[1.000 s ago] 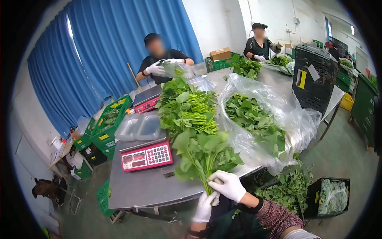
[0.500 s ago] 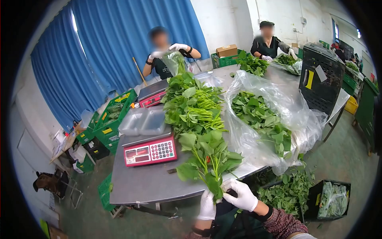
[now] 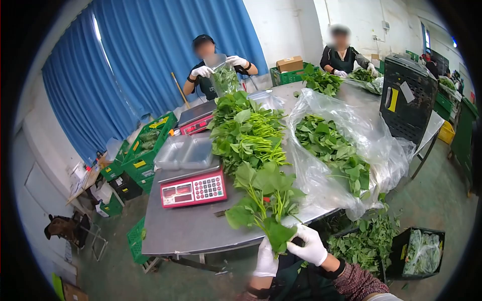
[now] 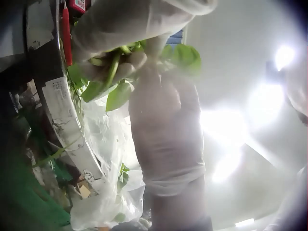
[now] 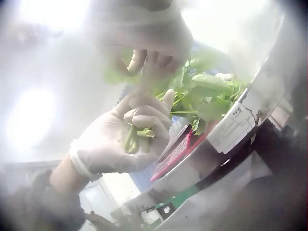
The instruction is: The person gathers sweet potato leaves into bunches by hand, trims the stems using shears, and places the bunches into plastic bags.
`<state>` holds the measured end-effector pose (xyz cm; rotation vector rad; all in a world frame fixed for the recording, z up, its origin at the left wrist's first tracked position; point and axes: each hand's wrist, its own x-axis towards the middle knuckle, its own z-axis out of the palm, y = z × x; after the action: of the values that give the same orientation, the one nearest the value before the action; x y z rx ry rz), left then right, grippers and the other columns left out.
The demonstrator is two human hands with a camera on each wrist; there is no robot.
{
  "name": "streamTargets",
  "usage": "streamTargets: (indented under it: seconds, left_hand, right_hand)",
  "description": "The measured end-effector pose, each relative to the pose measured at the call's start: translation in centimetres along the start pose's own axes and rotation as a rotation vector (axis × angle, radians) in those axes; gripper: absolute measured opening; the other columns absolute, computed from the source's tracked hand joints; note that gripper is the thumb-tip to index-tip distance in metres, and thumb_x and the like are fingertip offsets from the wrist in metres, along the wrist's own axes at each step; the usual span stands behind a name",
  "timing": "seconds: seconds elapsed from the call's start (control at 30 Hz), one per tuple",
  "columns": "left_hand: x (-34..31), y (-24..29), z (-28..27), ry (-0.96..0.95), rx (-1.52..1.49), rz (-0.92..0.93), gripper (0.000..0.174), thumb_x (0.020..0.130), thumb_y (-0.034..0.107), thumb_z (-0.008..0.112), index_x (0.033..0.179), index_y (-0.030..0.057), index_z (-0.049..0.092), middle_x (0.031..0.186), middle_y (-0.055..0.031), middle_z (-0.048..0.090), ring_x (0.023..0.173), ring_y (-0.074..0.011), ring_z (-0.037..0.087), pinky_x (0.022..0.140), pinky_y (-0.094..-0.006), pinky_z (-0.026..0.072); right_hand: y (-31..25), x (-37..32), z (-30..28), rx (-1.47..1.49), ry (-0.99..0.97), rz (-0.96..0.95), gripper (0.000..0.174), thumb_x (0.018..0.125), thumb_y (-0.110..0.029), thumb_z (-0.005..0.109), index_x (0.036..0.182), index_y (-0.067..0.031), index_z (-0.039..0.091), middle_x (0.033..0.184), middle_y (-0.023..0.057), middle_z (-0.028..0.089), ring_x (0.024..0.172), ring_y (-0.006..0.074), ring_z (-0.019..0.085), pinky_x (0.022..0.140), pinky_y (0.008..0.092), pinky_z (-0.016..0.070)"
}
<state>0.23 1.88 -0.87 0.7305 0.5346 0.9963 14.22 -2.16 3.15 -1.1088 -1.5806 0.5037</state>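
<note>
A bunch of leafy green stems point(image 3: 266, 208) hangs over the table's near edge in the head view, its leaves spreading toward the scale. My gloved left hand point(image 3: 266, 258) grips its lower stems; cut stem ends point(image 5: 144, 133) poke out of the curled fingers in the right wrist view. Close beside it, my gloved right hand point(image 3: 308, 246) pinches at a broad leaf point(image 3: 279, 235) low on the bunch, thumb against fingers. From the left wrist, the right hand point(image 4: 166, 120) meets the left, its fingertips partly hidden. Both hands are just off the table edge.
A red scale point(image 3: 194, 188) bearing clear plastic trays point(image 3: 183, 152) stands left of the bunch. Beyond lies a pile of greens point(image 3: 248, 133); a clear bag point(image 3: 384, 155) holds more at right. A black crate point(image 3: 407, 95) stands at the right. Two people work across the table point(image 3: 201, 231).
My right hand has moved from the gathered stems to a leaf on the bunch's right side, while my left keeps its grip. The person opposite has raised a clear bag of greens.
</note>
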Motion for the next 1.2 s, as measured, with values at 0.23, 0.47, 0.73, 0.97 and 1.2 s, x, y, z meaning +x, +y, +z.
streamTargets:
  seconds: [0.23, 0.47, 0.73, 0.97, 1.2]
  left_hand:
    - [-0.1, -0.3, 0.5, 0.212, -0.006, 0.075, 0.026, 0.090, 0.020, 0.050, 0.107, 0.0011, 0.056, 0.095, -0.0034, 0.060, 0.082, -0.0129, 0.059, 0.065, -0.0233, 0.0476]
    - [1.9, 2.2, 0.4, 0.200, -0.165, 0.089, 0.019, 0.091, 0.011, 0.049, 0.106, 0.0012, 0.054, 0.057, 0.0044, 0.031, 0.045, -0.0063, 0.029, 0.044, -0.0219, 0.0252]
    - [2.0, 2.7, 1.5, -0.144, -0.247, -0.036, 0.022, 0.093, 0.011, 0.042, 0.107, -0.0020, 0.053, 0.056, 0.0030, 0.031, 0.043, -0.0060, 0.028, 0.045, -0.0215, 0.0256]
    - [0.1, 1.9, 3.5, -0.090, 0.056, -0.060, 0.024, 0.092, 0.014, 0.043, 0.109, -0.0001, 0.053, 0.056, 0.0020, 0.035, 0.043, -0.0060, 0.029, 0.045, -0.0215, 0.0256]
    - [-0.8, 3.9, 3.1, -0.036, 0.095, 0.043, 0.024, 0.095, 0.018, 0.044, 0.104, -0.0009, 0.054, 0.060, 0.0022, 0.038, 0.046, -0.0046, 0.031, 0.044, -0.0194, 0.0252]
  right_hand:
    - [0.0, -0.7, -0.1, 0.160, -0.164, -0.076, 0.010, 0.078, -0.013, 0.067, 0.081, -0.0080, 0.058, 0.118, 0.0120, 0.052, 0.104, 0.0293, 0.052, 0.088, 0.0372, 0.0410]
    - [-2.4, -3.5, -6.4, 0.098, -0.160, 0.068, 0.008, 0.075, -0.010, 0.068, 0.078, -0.0048, 0.061, 0.121, 0.0147, 0.054, 0.111, 0.0280, 0.052, 0.093, 0.0368, 0.0410]
    - [-2.0, -8.6, -17.1, -1.211, -0.499, 0.490, 0.036, 0.070, -0.039, 0.068, 0.094, -0.0122, 0.067, 0.091, 0.0080, 0.065, 0.081, 0.0259, 0.063, 0.071, 0.0369, 0.0484]
    - [-4.7, 2.6, -7.0, -0.376, 0.186, -0.008, 0.066, 0.064, -0.029, 0.079, 0.119, -0.0069, 0.052, 0.099, 0.0093, 0.060, 0.073, 0.0184, 0.062, 0.066, 0.0277, 0.0496]
    - [-2.9, 6.0, -2.6, -0.123, 0.316, 0.147, 0.056, 0.071, -0.008, 0.072, 0.121, -0.0045, 0.048, 0.086, 0.0066, 0.064, 0.062, 0.0097, 0.059, 0.060, 0.0218, 0.0487]
